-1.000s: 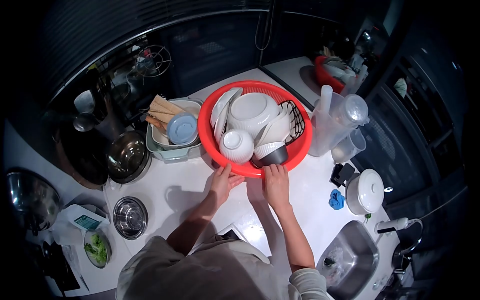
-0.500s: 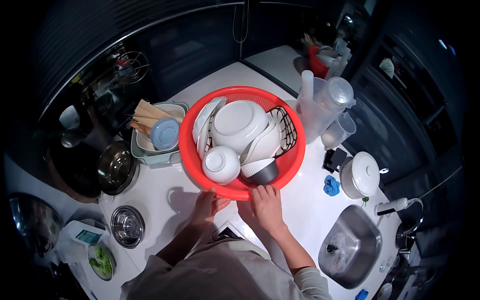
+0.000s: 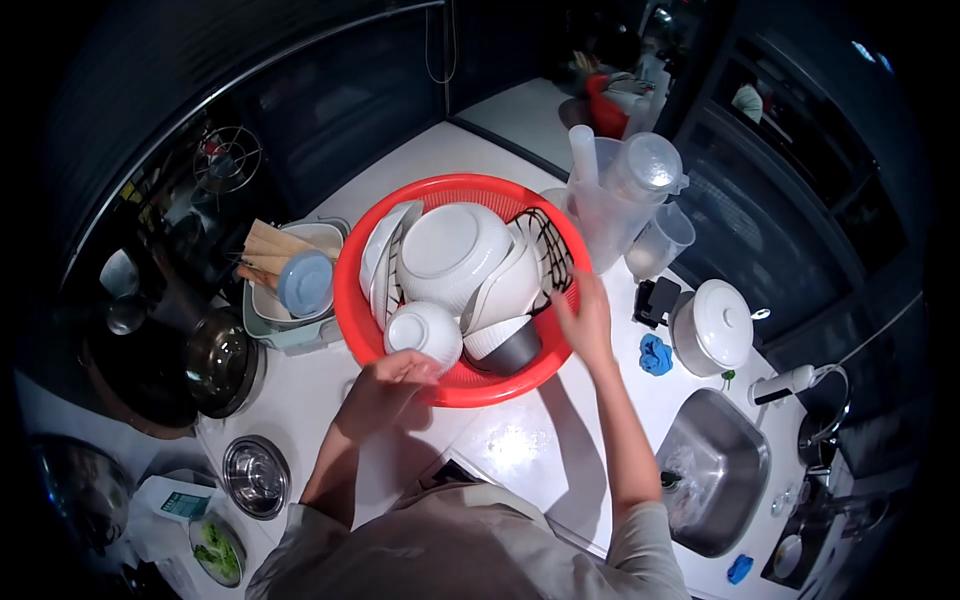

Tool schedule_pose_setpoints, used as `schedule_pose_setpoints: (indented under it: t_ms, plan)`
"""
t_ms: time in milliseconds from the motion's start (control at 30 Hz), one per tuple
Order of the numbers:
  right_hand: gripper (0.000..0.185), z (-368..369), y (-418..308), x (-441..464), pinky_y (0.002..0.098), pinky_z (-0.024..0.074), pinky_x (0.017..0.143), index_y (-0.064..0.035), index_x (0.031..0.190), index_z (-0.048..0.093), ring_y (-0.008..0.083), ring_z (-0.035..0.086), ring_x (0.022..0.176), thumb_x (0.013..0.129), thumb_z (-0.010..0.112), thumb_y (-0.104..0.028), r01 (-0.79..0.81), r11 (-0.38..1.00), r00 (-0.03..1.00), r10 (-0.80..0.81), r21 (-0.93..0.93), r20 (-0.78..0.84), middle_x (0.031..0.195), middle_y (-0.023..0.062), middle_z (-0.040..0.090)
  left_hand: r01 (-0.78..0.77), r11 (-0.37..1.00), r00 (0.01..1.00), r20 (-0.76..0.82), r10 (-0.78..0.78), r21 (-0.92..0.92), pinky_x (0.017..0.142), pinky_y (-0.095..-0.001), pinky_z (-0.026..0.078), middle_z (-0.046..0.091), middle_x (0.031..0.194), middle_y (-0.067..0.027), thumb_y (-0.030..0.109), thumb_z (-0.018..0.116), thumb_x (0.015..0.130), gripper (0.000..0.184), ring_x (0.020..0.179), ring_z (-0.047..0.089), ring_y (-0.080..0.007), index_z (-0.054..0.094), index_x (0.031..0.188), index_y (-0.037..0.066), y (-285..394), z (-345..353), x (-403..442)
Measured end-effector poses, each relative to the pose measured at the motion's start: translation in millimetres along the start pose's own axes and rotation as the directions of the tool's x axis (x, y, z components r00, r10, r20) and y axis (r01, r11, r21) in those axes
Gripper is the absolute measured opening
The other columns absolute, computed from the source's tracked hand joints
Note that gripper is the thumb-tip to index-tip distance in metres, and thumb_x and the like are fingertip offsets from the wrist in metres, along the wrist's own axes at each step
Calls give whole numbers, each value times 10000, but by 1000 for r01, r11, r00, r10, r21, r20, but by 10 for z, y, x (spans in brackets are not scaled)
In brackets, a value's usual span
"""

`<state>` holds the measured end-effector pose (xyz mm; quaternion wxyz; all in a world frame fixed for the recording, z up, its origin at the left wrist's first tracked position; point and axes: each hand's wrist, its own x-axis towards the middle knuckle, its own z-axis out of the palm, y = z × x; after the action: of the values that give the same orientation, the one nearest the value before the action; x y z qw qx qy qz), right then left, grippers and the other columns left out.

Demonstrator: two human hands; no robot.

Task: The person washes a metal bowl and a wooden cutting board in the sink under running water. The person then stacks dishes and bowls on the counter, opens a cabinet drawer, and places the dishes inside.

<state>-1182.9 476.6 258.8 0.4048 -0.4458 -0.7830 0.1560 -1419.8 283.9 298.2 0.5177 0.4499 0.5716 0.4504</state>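
A red plastic basket (image 3: 470,392) holds upturned white bowls, white dishes and a black-and-white checked item (image 3: 545,240). My left hand (image 3: 385,393) is at its near left rim, slightly blurred, fingers apart beside a small ribbed white bowl (image 3: 422,335). On the right side, my right hand (image 3: 588,318) reaches over the rim with thumb and fingers apart, near the checked item. Between the hands lies a grey-and-white bowl (image 3: 508,347), and behind it a large upturned white bowl (image 3: 452,245).
Left of the basket is a tub (image 3: 290,338) with wooden utensils and a blue bowl (image 3: 306,283). Steel bowls (image 3: 256,477) and greens (image 3: 215,548) are further left. Clear pitchers (image 3: 610,220), a lidded white pot (image 3: 712,325), blue cloth (image 3: 655,355) and sink (image 3: 735,480) are right.
Both hands have left the basket's front rim; the left moved up toward the small bowl, the right moved to the right rim. The whole view has shifted, with the basket appearing further left.
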Motion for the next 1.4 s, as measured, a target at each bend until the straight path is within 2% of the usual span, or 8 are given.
schedule_pose_setpoints:
  t_ms: [67,267,433,633,733,1033,1233,1400]
  plan:
    - [457,183,334,365,422,430,877,84,1117,497,399,524,1028,748,648,-139,9,996,1000,-10,-89,-16,1077,264,548,-46,996,999,-4,46,-82,703,-233,465,624,837,-65,207,497,937,221,784,606,-117,579,979,7,-90,79,215]
    - [424,533,280,971,405,477,823,108,966,556,378,581,966,681,693,-173,-244,907,930,319,-343,183,1065,313,542,-57,981,998,-8,56,-186,711,-233,475,629,868,-70,185,473,950,206,797,614,-124,559,1033,18,-94,197,397]
    - [250,920,595,1054,445,485,816,75,922,588,409,510,979,766,529,-112,-199,815,939,318,-544,133,1034,253,531,7,970,994,-108,-34,-242,700,-216,473,626,858,-60,203,480,946,208,778,609,-107,562,1008,22,-253,134,417]
    - [244,914,615,1103,413,473,844,69,950,574,397,489,1019,808,502,-116,-207,756,882,419,-621,215,1112,264,485,-58,948,980,-200,-6,-313,684,-214,479,623,846,-58,198,489,939,203,752,613,-111,561,994,16,-280,185,455]
    - [252,962,685,1033,381,464,867,77,965,549,376,512,1004,817,495,-120,-188,744,943,320,-641,94,1073,255,522,-93,947,974,-227,22,-308,683,-215,483,621,835,-67,192,488,938,206,744,620,-121,560,989,6,-294,158,475]
    - [553,760,449,1030,421,507,763,133,1111,353,377,638,854,715,588,-174,-220,798,893,396,-561,214,912,250,634,-150,937,967,-242,73,-315,673,-234,491,634,811,-76,128,518,911,159,731,625,-127,559,976,-11,-343,135,440]
    - [531,772,506,1060,412,493,814,120,1102,410,388,608,932,696,585,-173,-209,846,878,383,-490,288,953,273,617,-142,947,970,-231,75,-288,669,-238,489,631,809,-78,139,512,915,173,738,622,-134,557,975,-17,-334,114,411]
    - [446,726,465,1040,429,473,833,97,1042,496,416,589,950,687,577,-160,-263,866,895,383,-426,227,937,306,608,-157,934,966,-247,77,-321,668,-240,485,617,788,-74,161,496,923,188,721,616,-137,549,978,-11,-382,70,382]
